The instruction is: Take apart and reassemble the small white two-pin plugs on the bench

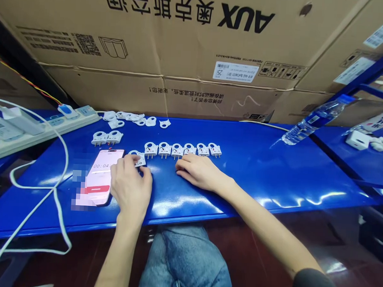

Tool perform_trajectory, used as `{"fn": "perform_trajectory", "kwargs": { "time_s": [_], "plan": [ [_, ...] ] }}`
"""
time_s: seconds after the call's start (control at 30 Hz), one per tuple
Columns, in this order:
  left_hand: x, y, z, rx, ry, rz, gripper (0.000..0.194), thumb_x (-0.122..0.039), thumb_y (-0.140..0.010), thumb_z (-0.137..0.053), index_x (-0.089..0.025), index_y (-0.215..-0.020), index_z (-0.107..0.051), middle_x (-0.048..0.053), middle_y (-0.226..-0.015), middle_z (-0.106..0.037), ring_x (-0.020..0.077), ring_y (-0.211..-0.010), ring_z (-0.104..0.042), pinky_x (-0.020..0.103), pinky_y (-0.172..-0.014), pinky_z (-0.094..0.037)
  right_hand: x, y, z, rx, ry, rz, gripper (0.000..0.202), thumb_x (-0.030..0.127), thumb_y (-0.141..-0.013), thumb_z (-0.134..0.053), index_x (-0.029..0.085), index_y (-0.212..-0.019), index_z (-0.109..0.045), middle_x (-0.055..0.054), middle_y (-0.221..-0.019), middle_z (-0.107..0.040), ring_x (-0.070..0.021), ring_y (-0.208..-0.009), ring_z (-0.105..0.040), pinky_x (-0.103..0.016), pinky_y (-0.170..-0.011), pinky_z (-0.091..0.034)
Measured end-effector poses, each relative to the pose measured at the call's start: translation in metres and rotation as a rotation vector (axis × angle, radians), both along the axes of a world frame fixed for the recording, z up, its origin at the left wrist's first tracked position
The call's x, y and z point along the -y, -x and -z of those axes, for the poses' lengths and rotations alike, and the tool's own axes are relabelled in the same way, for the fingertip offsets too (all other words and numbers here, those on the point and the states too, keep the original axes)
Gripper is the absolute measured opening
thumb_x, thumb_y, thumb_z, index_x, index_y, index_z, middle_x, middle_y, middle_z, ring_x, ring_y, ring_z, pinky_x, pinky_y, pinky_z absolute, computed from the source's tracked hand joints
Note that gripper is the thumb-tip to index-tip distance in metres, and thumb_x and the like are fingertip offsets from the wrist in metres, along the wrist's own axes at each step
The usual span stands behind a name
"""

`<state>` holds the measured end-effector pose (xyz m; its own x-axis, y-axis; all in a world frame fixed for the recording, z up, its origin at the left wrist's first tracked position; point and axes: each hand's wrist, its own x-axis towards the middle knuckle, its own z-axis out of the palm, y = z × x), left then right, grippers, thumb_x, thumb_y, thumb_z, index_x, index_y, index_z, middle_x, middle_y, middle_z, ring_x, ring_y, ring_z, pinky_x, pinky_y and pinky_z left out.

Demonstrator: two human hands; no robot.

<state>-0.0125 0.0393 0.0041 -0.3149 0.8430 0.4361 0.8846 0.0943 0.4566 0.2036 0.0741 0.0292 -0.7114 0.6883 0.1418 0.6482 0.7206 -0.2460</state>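
Note:
My left hand [132,181] is closed on a white plug [141,159] at the left end of a row of similar plugs on the blue table [257,164]. Beneath and beside that hand lies a phone [100,177] with a timer on its pink screen. My right hand [194,171] rests just below the row's middle, fingers curled near a plug [190,149]; whether it grips anything is hidden. The row's plugs, such as the one at the right end [214,150], have ring tops and metal prongs pointing toward me.
Two more plugs [114,137] sit above the phone, and several loose white ring pieces [150,121] lie farther back. At left are a power strip [44,131] and a looping white cable [61,209]. A water bottle [314,120] leans at right; a large carton [184,44] stands behind.

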Motion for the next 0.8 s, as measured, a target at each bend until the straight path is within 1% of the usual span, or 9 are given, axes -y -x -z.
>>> {"fn": "perform_trajectory", "kwargs": {
  "time_s": [0.2, 0.4, 0.53, 0.6, 0.7, 0.8],
  "plan": [
    [0.007, 0.0, 0.002, 0.023, -0.058, 0.033, 0.015, -0.029, -0.09, -0.057, -0.024, -0.104, -0.059, 0.01, -0.1, -0.068, 0.0356, -0.105, -0.06, 0.05, -0.088, -0.051, 0.0, 0.0, -0.001, -0.013, 0.01, 0.001, 0.013, 0.028, -0.107, -0.059, 0.018, -0.107, -0.066, -0.008, -0.107, -0.071, -0.0209, -0.094, -0.063, -0.031, -0.073, -0.045],
    [0.015, -0.002, 0.003, 0.058, -0.066, 0.031, 0.014, -0.026, -0.085, -0.062, -0.025, -0.097, -0.055, 0.007, -0.095, -0.067, 0.0324, -0.098, -0.06, 0.048, -0.085, -0.05, -0.001, -0.001, -0.002, -0.023, 0.022, 0.002, 0.008, 0.023, -0.105, -0.06, 0.019, -0.105, -0.067, -0.007, -0.108, -0.071, -0.0203, -0.096, -0.064, -0.031, -0.074, -0.046],
    [0.013, 0.0, 0.007, 0.088, -0.136, 0.091, 0.012, -0.025, -0.083, -0.063, -0.024, -0.091, -0.054, 0.004, -0.09, -0.065, 0.0288, -0.095, -0.062, 0.046, -0.088, -0.052, -0.002, -0.002, -0.001, -0.047, -0.017, -0.017, 0.011, 0.021, -0.106, -0.058, 0.018, -0.107, -0.068, -0.008, -0.108, -0.071, -0.0208, -0.097, -0.064, -0.031, -0.077, -0.046],
    [0.011, 0.0, 0.009, 0.127, -0.161, 0.136, 0.015, -0.027, -0.082, -0.065, -0.024, -0.093, -0.054, 0.004, -0.09, -0.064, 0.0278, -0.096, -0.063, 0.045, -0.089, -0.054, -0.002, -0.002, -0.001, -0.071, -0.046, -0.02, 0.013, 0.021, -0.107, -0.055, 0.017, -0.109, -0.068, -0.009, -0.11, -0.071, -0.021, -0.097, -0.063, -0.031, -0.079, -0.047],
    [0.01, -0.001, 0.01, 0.192, -0.158, 0.212, 0.022, -0.029, -0.081, -0.067, -0.025, -0.098, -0.054, 0.004, -0.094, -0.062, 0.027, -0.1, -0.064, 0.043, -0.087, -0.058, -0.002, -0.002, -0.002, -0.115, -0.076, -0.004, 0.016, 0.022, -0.108, -0.053, 0.017, -0.111, -0.068, -0.009, -0.11, -0.071, -0.0211, -0.1, -0.063, -0.032, -0.082, -0.048],
    [0.009, -0.005, 0.009, 0.227, -0.14, 0.275, 0.02, -0.027, -0.084, -0.065, -0.025, -0.099, -0.052, 0.003, -0.096, -0.059, 0.024, -0.094, -0.065, 0.042, -0.083, -0.062, -0.002, -0.002, -0.003, -0.158, -0.088, 0.016, 0.016, 0.022, -0.109, -0.052, 0.018, -0.112, -0.067, -0.009, -0.111, -0.071, -0.0206, -0.1, -0.062, -0.032, -0.083, -0.048]
  ]
}}
